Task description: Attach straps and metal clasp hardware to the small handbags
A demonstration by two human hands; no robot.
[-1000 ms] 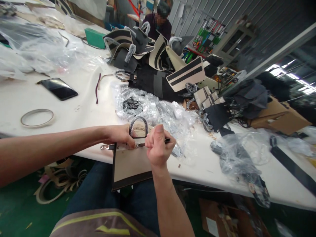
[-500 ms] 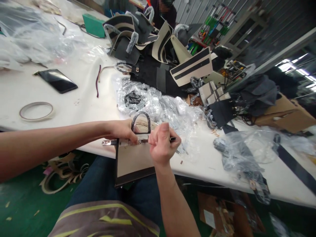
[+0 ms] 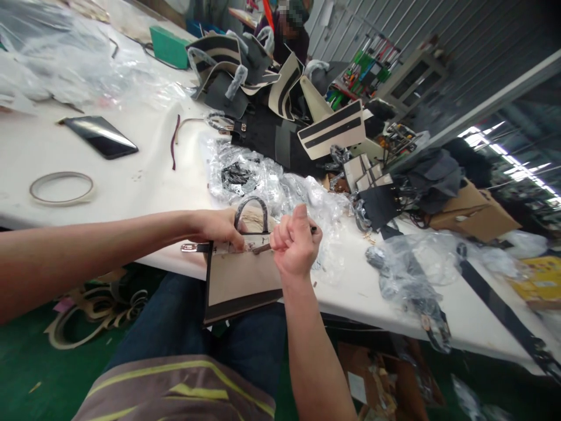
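A beige handbag with dark edging leans against the table edge over my lap. Its plastic-wrapped handle stands up in an arch. My left hand pinches the bag's upper edge, thumb on the beige face near the handle's base. Beside it, a strap with a metal end sticks out to the left. My right hand is a fist, thumb up, closed around a narrow dark piece; one end reaches toward the bag's top, the other shows past my knuckles. Whether it is a strap or a tool, I cannot tell.
Crumpled clear plastic lies just behind the bag. A tape roll and a phone-like black slab are at left. Bag panels pile up at the back, where another person works. A cardboard box stands right.
My right fist has moved slightly up and right, and the narrow piece shows more between it and the bag. My left hand keeps its hold. The camera view has turned a little.
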